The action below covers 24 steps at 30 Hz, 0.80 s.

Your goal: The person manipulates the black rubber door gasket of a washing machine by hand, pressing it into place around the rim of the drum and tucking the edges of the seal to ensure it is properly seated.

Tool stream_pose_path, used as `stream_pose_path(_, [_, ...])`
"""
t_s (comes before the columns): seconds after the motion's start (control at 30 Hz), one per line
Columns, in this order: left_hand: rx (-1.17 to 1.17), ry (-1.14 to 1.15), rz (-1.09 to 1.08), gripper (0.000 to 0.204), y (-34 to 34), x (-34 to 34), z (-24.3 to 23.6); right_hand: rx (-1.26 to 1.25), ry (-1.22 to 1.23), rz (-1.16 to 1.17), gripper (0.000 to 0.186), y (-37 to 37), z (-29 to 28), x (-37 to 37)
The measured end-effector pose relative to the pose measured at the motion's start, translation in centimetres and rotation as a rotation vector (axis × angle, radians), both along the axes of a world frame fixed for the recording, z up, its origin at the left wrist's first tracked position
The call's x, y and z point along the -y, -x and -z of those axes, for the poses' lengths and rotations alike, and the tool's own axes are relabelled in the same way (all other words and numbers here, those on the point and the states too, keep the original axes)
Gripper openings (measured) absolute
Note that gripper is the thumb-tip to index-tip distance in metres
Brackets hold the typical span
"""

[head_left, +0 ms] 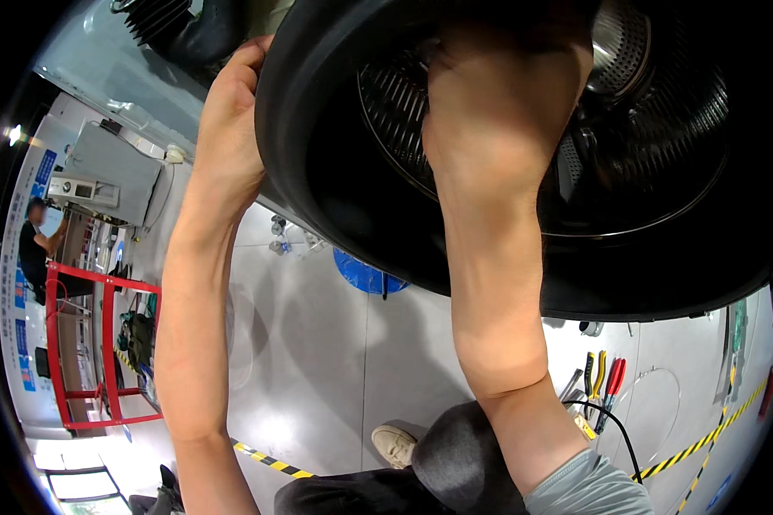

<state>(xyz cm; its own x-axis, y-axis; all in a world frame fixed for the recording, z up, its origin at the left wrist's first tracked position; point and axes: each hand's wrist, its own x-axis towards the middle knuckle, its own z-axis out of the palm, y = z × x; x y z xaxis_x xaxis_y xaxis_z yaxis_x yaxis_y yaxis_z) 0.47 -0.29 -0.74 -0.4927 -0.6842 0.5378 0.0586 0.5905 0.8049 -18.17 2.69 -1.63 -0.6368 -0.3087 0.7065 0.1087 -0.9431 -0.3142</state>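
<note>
A large black ring-shaped rim (288,146) surrounds the opening of a washing machine tub at the top of the view. Inside it shows a shiny steel drum (395,112) with ribbed, perforated walls. My left hand (234,107) is at the outer left side of the rim, its fingers curled against the edge and gripping it. Through the opening reaches my right hand (511,73), bent at the wrist. Its fingers are lost in shadow at the top, so what they touch is hidden.
A blue round object (365,273) lies on the floor below the rim. Pliers with red handles (614,376) and other hand tools lie at the lower right, near a black cable (618,425). A red metal frame (107,343) stands left. Farther back is another person (36,245).
</note>
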Motion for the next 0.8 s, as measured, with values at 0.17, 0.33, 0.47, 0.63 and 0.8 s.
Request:
stream_pose_path(0.17, [0.163,0.073,-0.225,0.053,0.0,-0.6,-0.1,-0.187,-0.003,0.302,0.014,0.6,-0.1,0.1])
stream_pose_path(0.33, [0.071,0.067,-0.087,0.050,-0.2,-0.9,-0.2,-0.167,-0.039,0.151,0.015,0.6,0.5,-0.3])
stream_pose_path(0.47, [0.173,0.075,-0.308,0.046,0.3,-0.8,-0.1,-0.127,0.049,0.086,0.016,0.6,0.2,0.3])
stream_pose_path(0.63, [0.133,0.027,-0.356,0.044,1.1,-1.2,0.0,-0.203,0.127,-0.054,0.017,1.6,0.6,1.1])
stream_pose_path(0.8, [0.061,-0.024,-0.341,0.042,1.3,-1.7,-0.3,-0.027,0.025,-0.107,0.036,0.7,0.2,0.8])
